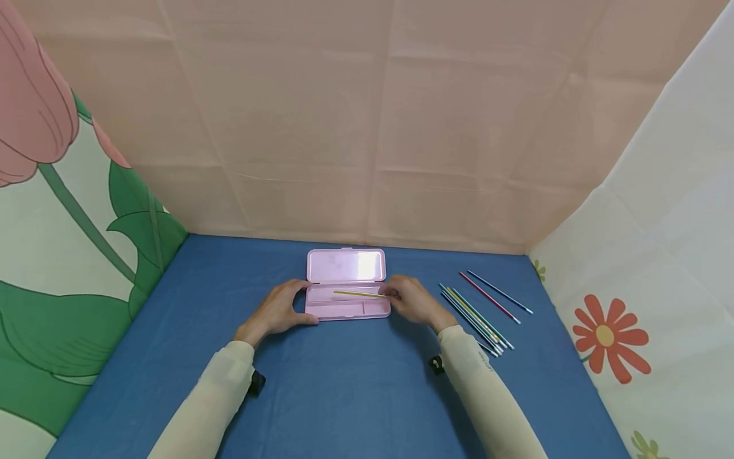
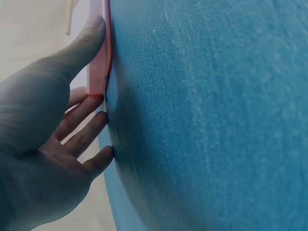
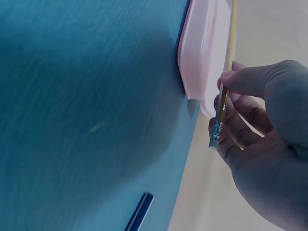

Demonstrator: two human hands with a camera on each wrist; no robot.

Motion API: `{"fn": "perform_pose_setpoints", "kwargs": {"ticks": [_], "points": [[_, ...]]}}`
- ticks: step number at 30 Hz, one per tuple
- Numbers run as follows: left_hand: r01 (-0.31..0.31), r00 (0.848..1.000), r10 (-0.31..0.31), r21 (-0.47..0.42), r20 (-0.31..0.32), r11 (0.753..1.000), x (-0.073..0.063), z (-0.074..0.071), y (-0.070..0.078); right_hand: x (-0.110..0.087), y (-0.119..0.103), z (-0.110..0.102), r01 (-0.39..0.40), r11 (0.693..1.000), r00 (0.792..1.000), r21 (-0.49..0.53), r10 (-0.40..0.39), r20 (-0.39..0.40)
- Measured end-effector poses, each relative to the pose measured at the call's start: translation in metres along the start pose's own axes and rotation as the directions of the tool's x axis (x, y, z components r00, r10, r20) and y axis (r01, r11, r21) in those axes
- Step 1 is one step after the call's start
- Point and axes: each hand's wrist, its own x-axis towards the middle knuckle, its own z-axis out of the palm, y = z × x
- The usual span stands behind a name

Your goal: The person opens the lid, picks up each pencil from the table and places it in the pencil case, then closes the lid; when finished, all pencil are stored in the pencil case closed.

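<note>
A pink pencil case (image 1: 334, 311) lies with its lid (image 1: 338, 265) raised at the back. My left hand (image 1: 279, 308) holds the case's left end, thumb along the front wall and fingers round toward the back corner. In the left wrist view the thumb (image 2: 89, 41) presses on the pink wall. Over the case's right end, my right hand (image 1: 411, 298) pinches a yellow pencil (image 1: 355, 294) between thumb and fingers. The pencil points left above the long compartment. Its eraser end (image 3: 215, 137) shows below the fingers in the right wrist view.
Several pencils (image 1: 476, 319) lie in a loose bundle to the right of my right hand. Beyond them are a red pencil (image 1: 489, 298) and a dark blue one (image 1: 500, 292). A blue cloth (image 1: 344, 395) covers the table, with hanging fabric (image 1: 367, 127) behind it.
</note>
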Motion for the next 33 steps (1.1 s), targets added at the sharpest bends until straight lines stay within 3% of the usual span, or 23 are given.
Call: {"fn": "perform_pose_setpoints", "kwargs": {"ticks": [23,26,29,33], "points": [[-0.003,1.000,0.003,-0.005,0.001,1.000,0.000,-0.001,0.001,0.042,-0.015,0.025,0.047,0.999,0.995,-0.012,-0.046,0.083],[0.007,1.000,-0.007,-0.012,0.004,1.000,0.000,-0.001,0.002,0.046,-0.010,0.029,0.083,0.996,0.993,0.024,-0.085,0.085],[0.006,1.000,-0.006,-0.010,0.005,1.000,0.000,-0.001,0.002,0.057,0.028,0.054,0.174,0.985,0.983,0.016,-0.175,0.051],[0.008,1.000,-0.008,-0.006,0.006,1.000,-0.001,0.000,0.002,0.062,0.036,0.061,0.185,0.982,0.981,0.022,-0.186,0.055]]}}
